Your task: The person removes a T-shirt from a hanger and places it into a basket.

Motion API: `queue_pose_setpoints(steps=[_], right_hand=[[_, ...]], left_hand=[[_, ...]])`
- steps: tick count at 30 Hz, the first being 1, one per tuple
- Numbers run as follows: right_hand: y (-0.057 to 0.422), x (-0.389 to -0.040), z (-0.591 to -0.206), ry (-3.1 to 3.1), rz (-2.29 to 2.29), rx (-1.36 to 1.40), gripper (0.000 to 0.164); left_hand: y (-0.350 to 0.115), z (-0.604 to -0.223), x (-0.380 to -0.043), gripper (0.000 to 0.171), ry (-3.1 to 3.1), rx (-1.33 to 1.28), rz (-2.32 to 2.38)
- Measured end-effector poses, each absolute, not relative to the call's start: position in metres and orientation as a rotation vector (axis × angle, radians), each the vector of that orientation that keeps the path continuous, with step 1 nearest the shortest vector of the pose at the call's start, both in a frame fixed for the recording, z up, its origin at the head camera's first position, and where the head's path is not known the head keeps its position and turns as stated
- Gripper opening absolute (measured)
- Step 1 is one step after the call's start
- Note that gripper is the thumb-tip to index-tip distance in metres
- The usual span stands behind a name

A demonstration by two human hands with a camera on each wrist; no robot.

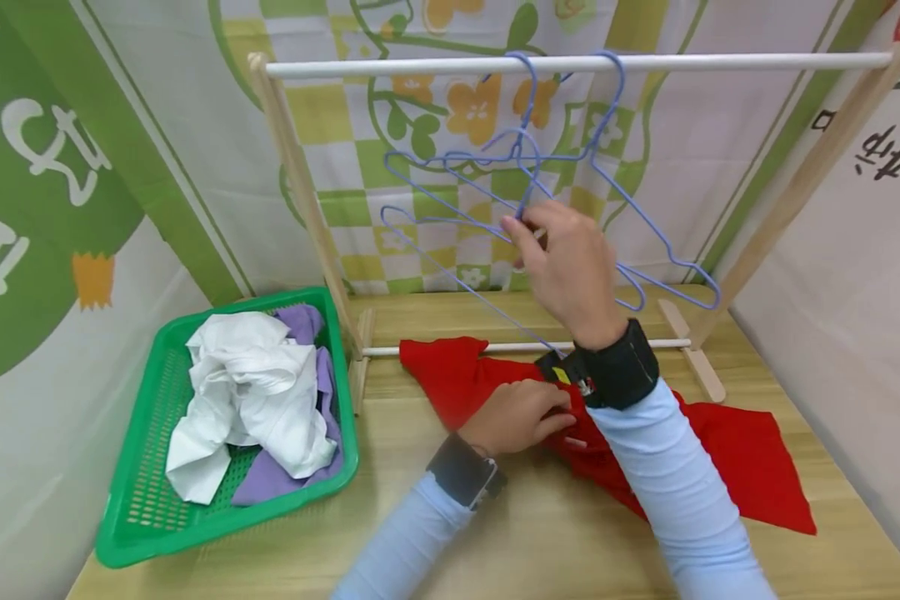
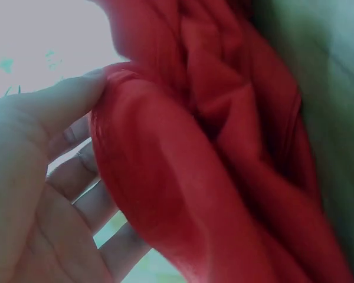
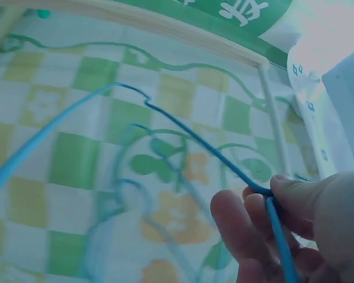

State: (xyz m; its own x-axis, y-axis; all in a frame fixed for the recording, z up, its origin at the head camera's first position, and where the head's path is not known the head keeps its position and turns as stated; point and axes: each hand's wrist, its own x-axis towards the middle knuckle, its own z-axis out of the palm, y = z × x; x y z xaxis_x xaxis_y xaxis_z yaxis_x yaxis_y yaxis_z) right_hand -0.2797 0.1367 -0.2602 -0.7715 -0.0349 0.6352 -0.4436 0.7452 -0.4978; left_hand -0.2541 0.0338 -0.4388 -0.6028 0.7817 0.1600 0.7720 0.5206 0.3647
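Note:
My right hand (image 1: 573,271) pinches a blue wire hanger (image 3: 209,144) at the base of its hook, held in front of the rack. Below it, a red garment (image 1: 742,458) lies crumpled on the table. My left hand (image 1: 513,417) holds the garment's edge; in the left wrist view the thumb (image 2: 65,100) lies on one side of the red cloth (image 2: 171,153) and the fingers reach behind it. Part of the garment is hidden under my right forearm. Its exact kind cannot be told.
Two more blue hangers (image 1: 641,212) hang from the white rail (image 1: 420,68) of a wooden rack. On the left stands a green basket (image 1: 138,542) holding a white cloth (image 1: 258,375) and a purple cloth (image 1: 270,483). The rack's lower bar (image 1: 510,347) runs behind the garment.

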Motion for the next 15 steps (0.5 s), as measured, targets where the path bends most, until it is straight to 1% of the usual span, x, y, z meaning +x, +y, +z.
queue_pose_setpoints(steps=[4, 8, 11, 15], right_hand=[[0.123, -0.297, -0.212, -2.407, 0.835, 0.261, 0.033], [0.111, -0.316, -0.184, -2.500, 0.764, 0.157, 0.040], [0.105, -0.330, -0.179, -2.574, 0.703, 0.113, 0.041], [0.102, -0.340, -0.190, -2.627, 0.667, 0.112, 0.040]], left_hand=[[0.028, -0.436, -0.261, 0.019, 2.718, 1.318, 0.677], [0.020, -0.436, -0.266, 0.020, 2.712, 1.237, 0.717], [0.015, -0.437, -0.269, 0.020, 2.707, 1.212, 0.732], [0.012, -0.436, -0.271, 0.021, 2.714, 1.190, 0.737]])
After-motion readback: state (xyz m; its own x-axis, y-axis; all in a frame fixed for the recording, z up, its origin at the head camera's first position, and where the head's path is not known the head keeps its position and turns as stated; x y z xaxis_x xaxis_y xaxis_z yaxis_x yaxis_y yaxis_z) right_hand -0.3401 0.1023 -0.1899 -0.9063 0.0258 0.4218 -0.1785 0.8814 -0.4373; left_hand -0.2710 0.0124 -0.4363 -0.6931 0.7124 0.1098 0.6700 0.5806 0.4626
